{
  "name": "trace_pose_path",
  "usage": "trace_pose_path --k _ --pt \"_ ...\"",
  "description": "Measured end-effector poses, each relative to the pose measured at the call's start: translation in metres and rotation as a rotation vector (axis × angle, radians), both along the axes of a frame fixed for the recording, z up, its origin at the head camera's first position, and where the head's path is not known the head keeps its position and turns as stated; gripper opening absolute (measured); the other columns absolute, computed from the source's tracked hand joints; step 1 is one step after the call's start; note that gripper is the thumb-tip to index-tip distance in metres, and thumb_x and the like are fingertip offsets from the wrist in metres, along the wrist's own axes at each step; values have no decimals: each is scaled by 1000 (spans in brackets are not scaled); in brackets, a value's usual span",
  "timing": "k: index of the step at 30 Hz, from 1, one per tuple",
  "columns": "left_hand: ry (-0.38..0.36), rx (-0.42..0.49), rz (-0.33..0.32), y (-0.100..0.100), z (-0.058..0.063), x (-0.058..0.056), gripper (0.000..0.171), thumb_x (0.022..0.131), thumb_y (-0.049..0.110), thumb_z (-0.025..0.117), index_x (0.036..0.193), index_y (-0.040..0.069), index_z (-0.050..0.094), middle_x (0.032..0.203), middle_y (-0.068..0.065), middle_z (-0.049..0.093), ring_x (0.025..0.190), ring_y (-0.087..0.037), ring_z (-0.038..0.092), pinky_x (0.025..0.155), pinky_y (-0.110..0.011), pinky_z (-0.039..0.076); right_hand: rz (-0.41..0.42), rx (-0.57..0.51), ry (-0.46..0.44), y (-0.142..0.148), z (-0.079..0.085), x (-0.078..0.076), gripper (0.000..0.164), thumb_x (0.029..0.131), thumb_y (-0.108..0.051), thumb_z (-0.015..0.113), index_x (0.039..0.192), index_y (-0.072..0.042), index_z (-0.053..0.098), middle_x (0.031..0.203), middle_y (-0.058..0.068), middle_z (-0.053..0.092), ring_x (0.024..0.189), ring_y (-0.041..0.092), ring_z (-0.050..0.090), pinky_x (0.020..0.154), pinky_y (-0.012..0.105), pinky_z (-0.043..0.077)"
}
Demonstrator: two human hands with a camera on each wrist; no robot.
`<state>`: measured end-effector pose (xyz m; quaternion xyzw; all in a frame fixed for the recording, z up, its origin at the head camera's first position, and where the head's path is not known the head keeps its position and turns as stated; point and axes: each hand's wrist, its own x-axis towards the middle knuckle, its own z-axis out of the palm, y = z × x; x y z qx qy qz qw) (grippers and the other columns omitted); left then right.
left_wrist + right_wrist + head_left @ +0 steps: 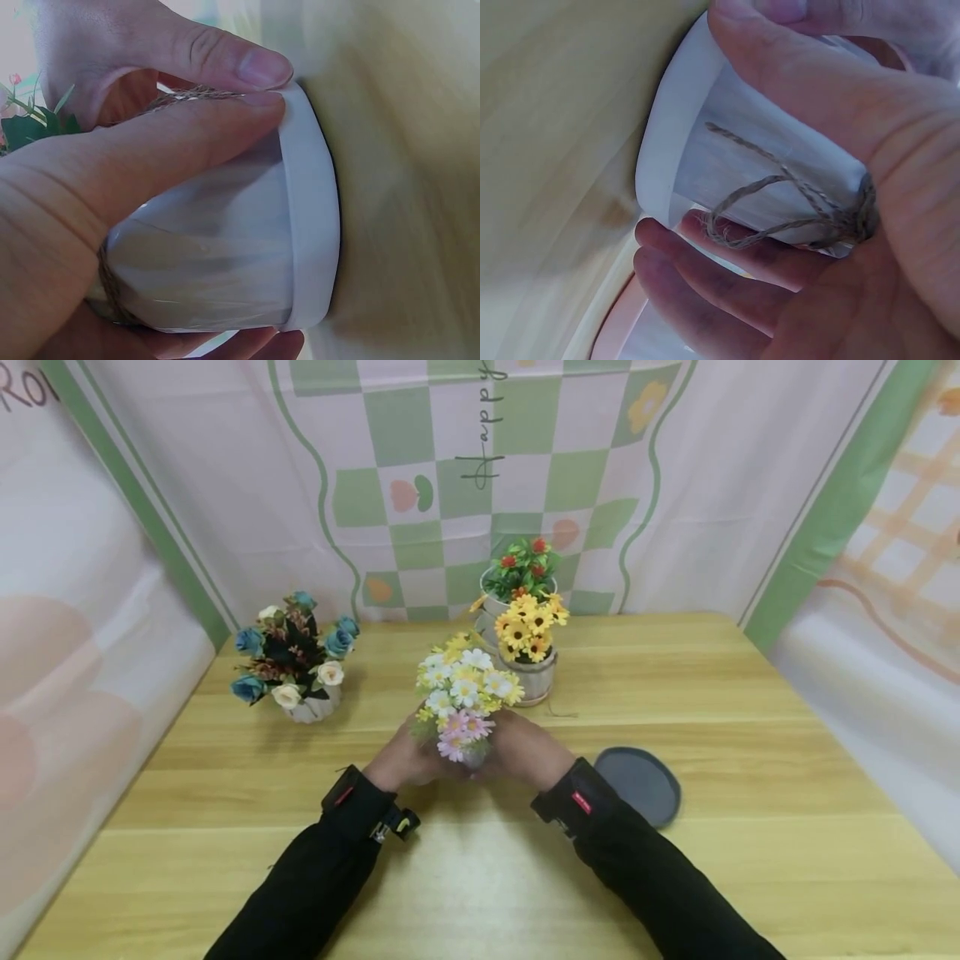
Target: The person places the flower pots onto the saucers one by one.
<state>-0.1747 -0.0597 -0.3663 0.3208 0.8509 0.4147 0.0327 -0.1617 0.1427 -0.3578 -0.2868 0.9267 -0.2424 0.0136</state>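
Evidently for balance, the left hand (408, 756) and right hand (528, 747) wrap the daisy pot (210, 255) from opposite sides, one curled grip low by the white saucer (313, 217), likely to secure both. It's mid-way across the bench (450, 893), near the sunflower pot (531, 681); contact underneath is unclear.

Curtained booth, like staged tabletop set — wider room hidden, so home or studio cannot be told. Printed cloth on three sides: green-checked backdrop (465, 427) with "Happy" lettering set sideways, left cloth (82, 560), right cloth (892, 593). Pale wood-grain desk (750, 735) inside — decorative potted flowers (463, 692) on show.
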Motion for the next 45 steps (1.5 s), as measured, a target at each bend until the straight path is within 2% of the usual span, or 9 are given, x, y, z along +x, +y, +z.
trace_pose_path --k 4,9,18,25,30,34,37,40,45 --pt "6 22 -11 -3 -1 -3 111 66 3 94 159 -6 35 161 -25 47 148 -44 47 126 -58 38 -5 -20 -21 -3 1 -3 107 64 -5 98 156 0 45 157 24 52 137 40 58 118 50 49" --pt "-45 23 -10 -7 -3 -8 111 68 1 92 161 -6 32 162 -25 44 150 -44 44 127 -58 35 -12 -22 -39 -8 1 -7 111 65 -4 97 160 -2 39 161 23 48 141 40 55 122 50 46" --pt "-168 82 -3 -12 -2 -15 110 71 -5 90 162 -4 30 163 -24 44 152 -43 42 130 -55 32 -28 19 -4 -13 0 -13 101 65 -8 97 153 0 48 153 22 57 134 39 61 118 50 49" --pt "-159 13 34 -14 0 -22 99 72 -1 90 157 -2 40 157 -22 52 146 -40 50 126 -55 39 -49 48 -5 -17 1 -21 103 66 -9 98 155 1 48 160 25 48 138 41 57 119 51 48" --pt "-208 -5 78 -18 1 -26 98 74 0 88 159 -2 38 160 -23 49 148 -42 47 127 -56 37 -42 13 -17 -20 2 -27 109 64 -5 98 158 1 43 163 25 44 141 42 55 122 50 45" --pt "-183 -32 62 -18 2 -31 99 73 2 89 158 -1 39 159 -21 50 147 -40 48 126 -54 39 -60 5 -60 -23 2 -32 113 66 -6 98 161 -1 37 166 23 41 145 40 52 126 48 41" --pt "-164 -55 56 -17 3 -35 95 73 3 89 156 0 43 156 -19 53 143 -38 52 124 -53 42 -91 16 -86 -26 1 -36 105 67 -8 98 157 1 43 162 23 47 143 40 54 124 49 43" --pt "-193 -48 91 -19 4 -37 94 73 3 89 155 -1 44 155 -21 54 143 -39 52 125 -53 41 -128 29 -107 -28 2 -40 98 69 -11 98 152 4 48 156 25 52 139 41 56 122 49 46" --pt "-282 -29 178 -22 4 -43 103 73 7 90 161 2 37 161 -21 48 149 -39 46 129 -52 35 -183 90 -121 -32 4 -46 91 71 -19 98 146 7 53 150 25 56 131 41 61 116 50 51"
